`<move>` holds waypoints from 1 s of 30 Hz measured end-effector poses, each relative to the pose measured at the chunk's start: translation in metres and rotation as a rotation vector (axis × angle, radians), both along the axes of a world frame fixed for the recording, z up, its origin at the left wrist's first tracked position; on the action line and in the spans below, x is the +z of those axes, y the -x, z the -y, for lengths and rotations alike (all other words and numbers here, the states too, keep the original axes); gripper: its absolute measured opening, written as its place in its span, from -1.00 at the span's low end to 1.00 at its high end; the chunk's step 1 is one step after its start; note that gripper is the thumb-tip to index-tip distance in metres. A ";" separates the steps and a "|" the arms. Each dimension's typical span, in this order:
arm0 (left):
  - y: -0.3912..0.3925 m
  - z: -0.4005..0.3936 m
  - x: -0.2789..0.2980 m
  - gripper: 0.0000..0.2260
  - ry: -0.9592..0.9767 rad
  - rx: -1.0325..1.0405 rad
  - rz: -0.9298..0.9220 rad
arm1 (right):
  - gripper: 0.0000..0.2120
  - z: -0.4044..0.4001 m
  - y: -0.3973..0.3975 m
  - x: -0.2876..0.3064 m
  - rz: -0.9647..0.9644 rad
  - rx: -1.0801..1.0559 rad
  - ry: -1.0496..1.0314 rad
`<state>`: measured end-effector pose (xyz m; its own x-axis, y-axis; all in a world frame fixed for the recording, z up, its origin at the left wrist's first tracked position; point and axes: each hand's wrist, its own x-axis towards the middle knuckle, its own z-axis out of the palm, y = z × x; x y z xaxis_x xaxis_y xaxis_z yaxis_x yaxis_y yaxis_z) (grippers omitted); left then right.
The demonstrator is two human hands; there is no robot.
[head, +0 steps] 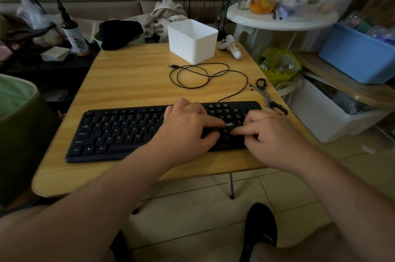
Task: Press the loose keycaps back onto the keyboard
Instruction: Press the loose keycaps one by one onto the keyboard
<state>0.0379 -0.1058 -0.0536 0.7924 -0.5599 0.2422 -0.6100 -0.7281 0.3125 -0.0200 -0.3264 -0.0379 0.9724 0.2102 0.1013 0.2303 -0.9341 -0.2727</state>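
Nearest, forearms cut off by the lower edge. Both hands down on the right half of the black keyboard [119,133], hiding the keys beneath. Left hand [186,127]: index finger stretched straight toward the arrow keys, thumb tip on a key, other fingers loosely bent. Right hand [275,135]: fingers curled, index tip pressing just beside the left's. Cannot tell whether a keycap [225,131] sits pinched there; too dark and small. Lying across the wooden desk [132,82]. Beyond: scissors [267,96], coiled black cable [198,75], white box [192,40].
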 end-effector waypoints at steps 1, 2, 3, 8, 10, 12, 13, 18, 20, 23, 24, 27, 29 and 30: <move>0.002 0.000 0.000 -0.68 -0.035 -0.015 0.029 | -0.64 0.004 0.000 0.001 0.016 -0.025 -0.007; 0.003 0.000 -0.001 -0.64 -0.086 -0.028 0.061 | -0.65 0.007 0.000 0.002 0.021 -0.042 -0.005; 0.005 0.000 -0.001 -0.62 -0.138 -0.038 0.092 | -0.66 0.009 0.000 0.003 0.023 -0.050 0.003; 0.006 0.002 -0.002 -0.65 -0.199 -0.047 0.171 | -0.68 0.009 0.005 -0.001 -0.003 -0.029 0.003; 0.008 0.002 -0.004 -0.62 -0.175 -0.044 0.170 | -0.68 0.008 0.006 -0.004 -0.035 -0.005 0.040; 0.009 0.002 -0.006 -0.59 -0.176 -0.055 0.163 | -0.67 0.008 0.008 -0.005 -0.053 0.004 0.070; 0.008 0.001 -0.007 -0.59 -0.177 -0.064 0.166 | -0.67 0.009 0.008 -0.005 -0.056 0.001 0.065; 0.007 0.002 -0.007 -0.61 -0.171 -0.083 0.186 | -0.69 0.015 0.011 -0.008 0.023 -0.056 -0.091; 0.007 0.004 -0.008 -0.62 -0.187 -0.111 0.200 | -0.70 0.019 0.008 -0.006 0.025 -0.089 -0.116; 0.006 0.006 -0.008 -0.63 -0.199 -0.138 0.215 | -0.70 0.021 0.005 -0.005 -0.017 -0.088 -0.100; 0.005 0.006 -0.008 -0.63 -0.196 -0.138 0.223 | -0.70 0.021 0.005 -0.005 -0.032 -0.076 -0.091; 0.005 0.005 -0.009 -0.60 -0.197 -0.133 0.245 | -0.72 0.023 0.002 -0.004 -0.004 -0.095 -0.101; 0.006 0.005 -0.010 -0.58 -0.223 -0.144 0.255 | -0.72 0.030 -0.001 -0.001 0.046 -0.169 -0.156; 0.006 0.005 -0.010 -0.59 -0.226 -0.155 0.250 | -0.71 0.035 -0.002 0.000 0.058 -0.211 -0.177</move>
